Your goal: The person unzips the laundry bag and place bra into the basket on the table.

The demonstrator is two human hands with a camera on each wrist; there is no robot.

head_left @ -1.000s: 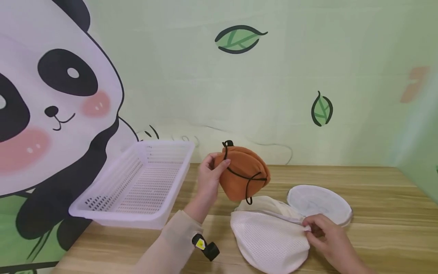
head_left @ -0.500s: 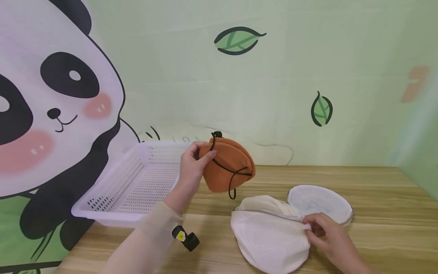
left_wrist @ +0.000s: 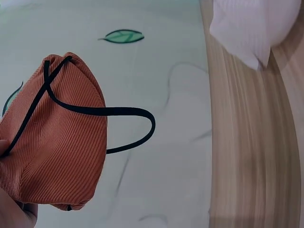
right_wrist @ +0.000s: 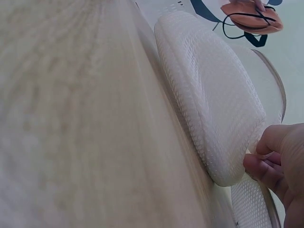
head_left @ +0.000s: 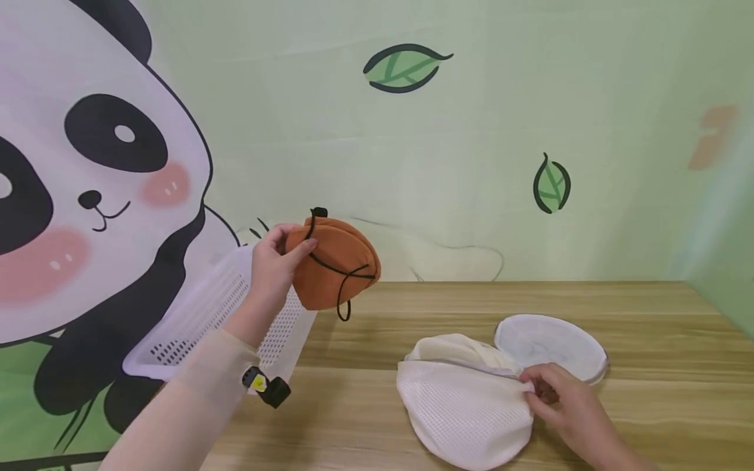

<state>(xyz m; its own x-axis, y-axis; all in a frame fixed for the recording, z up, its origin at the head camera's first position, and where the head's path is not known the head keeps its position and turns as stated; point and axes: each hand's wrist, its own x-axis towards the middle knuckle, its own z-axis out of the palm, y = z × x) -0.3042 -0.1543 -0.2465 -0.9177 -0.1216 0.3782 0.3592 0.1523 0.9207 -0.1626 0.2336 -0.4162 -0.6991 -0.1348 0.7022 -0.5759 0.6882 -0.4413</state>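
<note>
In the head view my left hand (head_left: 272, 265) pinches a folded orange bra (head_left: 332, 265) with thin black straps, holding it in the air in front of the basket. The left wrist view shows the ribbed fabric of the bra (left_wrist: 64, 137) up close, one strap hanging in a loop. My right hand (head_left: 564, 402) pinches the edge of a white mesh laundry bag (head_left: 465, 405) by its zipper end. This bag rests on the table, puffed up, with its zipped side facing up. In the right wrist view, thumb and fingers grip the corner of the mesh bag (right_wrist: 213, 99).
A white plastic basket (head_left: 144, 363) with slotted walls stands at the left, partly hidden behind my left arm. Behind the laundry bag lies a flat round white mesh bag (head_left: 554, 343). The wooden table (head_left: 665, 405) meets a printed cloth backdrop (head_left: 483, 144).
My left hand has carried the bra leftward and a little upward, away from over the laundry bag to in front of the basket. My right hand keeps its hold on the bag.
</note>
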